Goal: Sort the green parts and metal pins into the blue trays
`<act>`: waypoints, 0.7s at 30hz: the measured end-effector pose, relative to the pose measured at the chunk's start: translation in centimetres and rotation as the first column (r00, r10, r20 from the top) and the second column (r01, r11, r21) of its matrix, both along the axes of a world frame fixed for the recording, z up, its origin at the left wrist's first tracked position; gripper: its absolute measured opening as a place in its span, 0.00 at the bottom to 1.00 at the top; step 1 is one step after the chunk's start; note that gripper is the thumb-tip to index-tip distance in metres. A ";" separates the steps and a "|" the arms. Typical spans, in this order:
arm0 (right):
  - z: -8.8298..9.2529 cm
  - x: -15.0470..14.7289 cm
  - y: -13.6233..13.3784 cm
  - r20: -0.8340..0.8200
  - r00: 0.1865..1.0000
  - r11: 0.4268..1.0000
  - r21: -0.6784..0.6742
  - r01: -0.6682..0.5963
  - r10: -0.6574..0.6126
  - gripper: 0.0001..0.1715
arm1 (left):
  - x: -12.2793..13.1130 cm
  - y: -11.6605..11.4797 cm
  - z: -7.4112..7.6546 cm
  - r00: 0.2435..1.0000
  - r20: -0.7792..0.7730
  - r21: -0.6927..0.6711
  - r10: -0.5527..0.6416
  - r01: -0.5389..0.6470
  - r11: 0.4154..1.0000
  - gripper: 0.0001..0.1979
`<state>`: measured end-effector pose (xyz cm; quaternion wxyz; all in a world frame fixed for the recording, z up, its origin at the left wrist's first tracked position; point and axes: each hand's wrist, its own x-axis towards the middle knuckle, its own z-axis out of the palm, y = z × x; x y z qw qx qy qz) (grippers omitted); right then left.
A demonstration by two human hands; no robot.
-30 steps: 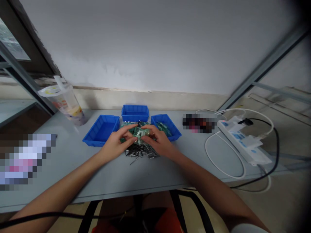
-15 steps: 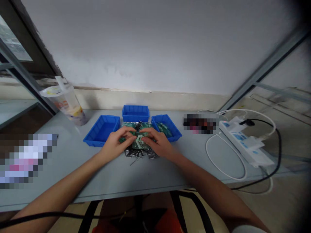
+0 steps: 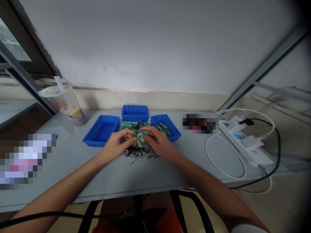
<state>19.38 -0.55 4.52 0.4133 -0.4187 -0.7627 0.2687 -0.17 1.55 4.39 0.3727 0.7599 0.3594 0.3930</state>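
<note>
My left hand (image 3: 119, 142) and my right hand (image 3: 159, 142) face each other over the pile in the middle of the table. Between them is a small clear, green-tinted plastic bag (image 3: 140, 139) with pale pieces showing in it. Thumb and fingers of each hand pinch one side of the bag; the fingers partly hide it. Below lies a heap of thin metal pins (image 3: 138, 152), dark and silver, like blind rivets. More greenish material lies just behind the hands. A blue bin (image 3: 175, 138) at the right of the heap holds similar greenish packets (image 3: 163, 128).
Another blue bin (image 3: 91, 141) stands at left, and a third blue bin (image 3: 135, 117) behind the heap. A drink cup with a straw (image 3: 73, 110) is at the back left. A power strip (image 3: 245, 142) with white cables (image 3: 225, 173) lies at right. Two blurred-out objects flank the area.
The fingertips have shifted slightly on the bag, those at its top edge now a little further apart. The bins and heap look the same.
</note>
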 end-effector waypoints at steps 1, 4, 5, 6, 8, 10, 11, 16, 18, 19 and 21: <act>0.0 0.0 0.0 -0.001 1.000 1.000 -0.004 0.000 0.000 0.15 | 0.0 0.0 0.0 1.000 -0.002 0.004 0.001 -0.001 1.000 0.08; 0.0 0.0 0.0 0.006 1.000 1.000 -0.011 -0.001 0.001 0.15 | 0.0 0.0 -0.2 1.000 -0.005 0.007 0.001 -0.001 1.000 0.09; 0.0 0.0 0.0 0.008 1.000 1.000 -0.011 0.000 0.000 0.15 | 0.0 0.0 -0.2 1.000 -0.003 0.005 0.003 -0.003 1.000 0.09; 0.0 0.0 0.0 0.010 1.000 1.000 -0.010 0.003 -0.002 0.15 | 0.0 0.0 -0.2 1.000 0.001 0.003 0.004 -0.004 1.000 0.09; 0.0 0.0 0.0 0.013 1.000 1.000 -0.007 0.005 -0.005 0.15 | 0.0 -0.1 -0.2 1.000 0.014 -0.006 0.006 -0.006 1.000 0.09; -0.1 0.0 0.0 0.015 1.000 1.000 0.001 0.008 -0.008 0.15 | 0.1 -0.1 -0.2 1.000 0.030 -0.023 0.003 -0.002 1.000 0.09; -0.1 0.0 -0.1 0.017 1.000 1.000 0.006 0.010 -0.010 0.15 | 0.1 -0.1 -0.2 0.999 0.037 -0.034 0.001 0.001 0.999 0.09; -0.1 0.1 0.0 0.005 1.000 1.000 0.030 -0.004 0.003 0.17 | 0.0 0.0 -0.5 0.996 0.084 -0.082 -0.006 0.013 0.997 0.10; -0.2 0.1 0.0 -0.011 1.000 0.999 0.051 -0.007 0.007 0.18 | 0.0 0.0 -0.5 0.996 0.094 -0.084 0.002 0.006 0.996 0.09; -0.2 0.1 0.1 -0.018 1.000 0.998 0.058 -0.007 0.008 0.18 | 0.0 0.0 -0.5 0.995 0.096 -0.082 0.005 0.003 0.997 0.09; -0.3 0.1 0.1 -0.028 1.000 0.998 0.058 -0.012 0.014 0.18 | 0.0 0.0 -0.4 0.995 0.101 -0.079 0.004 0.004 0.997 0.09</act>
